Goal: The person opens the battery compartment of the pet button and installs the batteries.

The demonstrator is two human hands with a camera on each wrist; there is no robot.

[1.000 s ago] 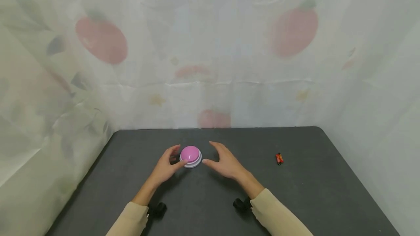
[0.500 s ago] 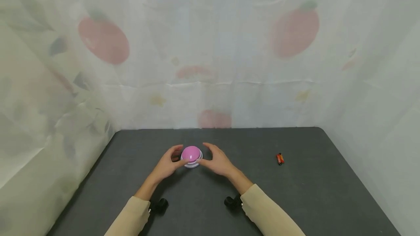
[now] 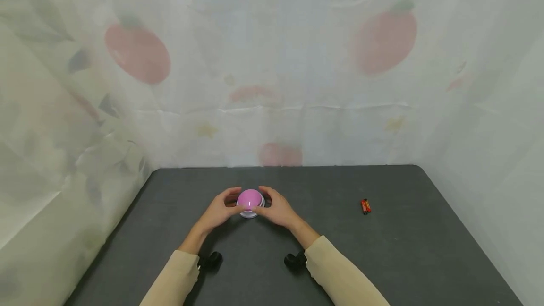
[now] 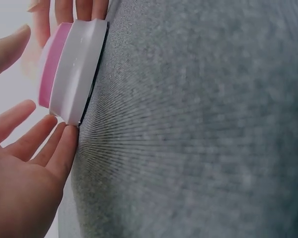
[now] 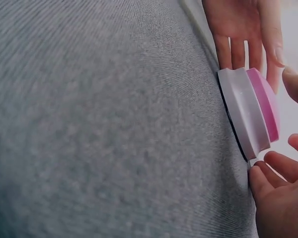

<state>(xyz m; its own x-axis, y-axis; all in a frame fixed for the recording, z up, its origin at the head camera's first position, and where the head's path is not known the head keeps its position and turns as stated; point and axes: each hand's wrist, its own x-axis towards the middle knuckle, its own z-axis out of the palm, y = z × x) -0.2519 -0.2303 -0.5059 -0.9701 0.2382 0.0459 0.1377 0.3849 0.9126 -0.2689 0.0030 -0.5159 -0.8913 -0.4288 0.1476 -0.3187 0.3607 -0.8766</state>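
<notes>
A: Where are the hands?

B: Both are at the pink button (image 3: 250, 200) in the middle of the table (image 3: 382, 259). The left hand (image 3: 218, 212) cups its left side, with the fingertips (image 4: 64, 144) touching the white base where it meets the table. The right hand (image 3: 278, 210) cups the right side, its fingertips (image 5: 260, 176) against the base as well.

A: Has anything changed?

B: Yes. A second ago the right hand hovered clear of the button, fingers spread. Now it has closed in, so the two hands bracket the button from both sides. The left hand has barely shifted. The button sits where it was, flat on the table, not lifted.

A: What does that mean for the work?

B: I'd judge the reach is over and a two-handed hold is forming. The fingers curl round the rim, though the grip looks light.

A: Anything else nearby?

B: A pair of red batteries (image 3: 365, 206) lies well to the right of the button, untouched. Beige sleeves (image 3: 340, 273) cover both forearms. A pale sheet with a fruit print (image 3: 272, 60) hangs behind and beside the table.

A: Any containers?

B: None in view.
</notes>
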